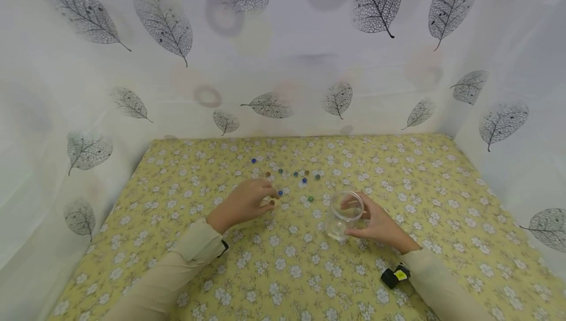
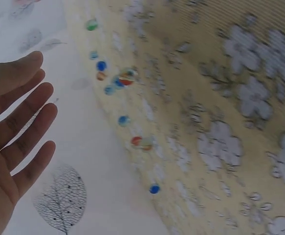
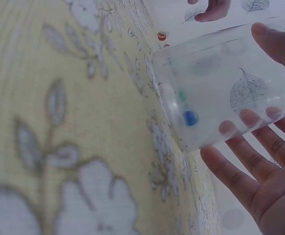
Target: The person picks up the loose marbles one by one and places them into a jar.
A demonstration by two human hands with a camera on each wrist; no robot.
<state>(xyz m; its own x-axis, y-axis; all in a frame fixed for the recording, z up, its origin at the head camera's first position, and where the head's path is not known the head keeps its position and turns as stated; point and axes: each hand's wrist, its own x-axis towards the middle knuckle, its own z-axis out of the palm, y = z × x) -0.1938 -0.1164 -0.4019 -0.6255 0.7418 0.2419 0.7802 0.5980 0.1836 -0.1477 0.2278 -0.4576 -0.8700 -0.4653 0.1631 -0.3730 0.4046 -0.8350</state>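
Observation:
My left hand [image 1: 247, 200] hovers over the cloth at the near left of scattered glass marbles. Its fingers are loosely bent, with nothing between them in the left wrist view. Closest to its fingertips are a brown marble [image 1: 271, 202] and a blue marble [image 1: 280, 193]. My right hand [image 1: 376, 220] grips a clear, wide-mouthed jar [image 1: 338, 230] from the right, thumb on one side and fingers on the other. The jar stands on the cloth, its mouth up. Blue and green spots show through its wall in the right wrist view; whether they lie inside or behind, I cannot tell.
Farther back lie several more marbles, among them a dark blue one [image 1: 254, 160] and a teal one [image 1: 317, 177]. A green marble [image 1: 311, 198] is left of the jar. Yellow floral cloth [image 1: 283, 281] covers the table; leaf-printed white curtains [image 1: 287, 75] enclose it.

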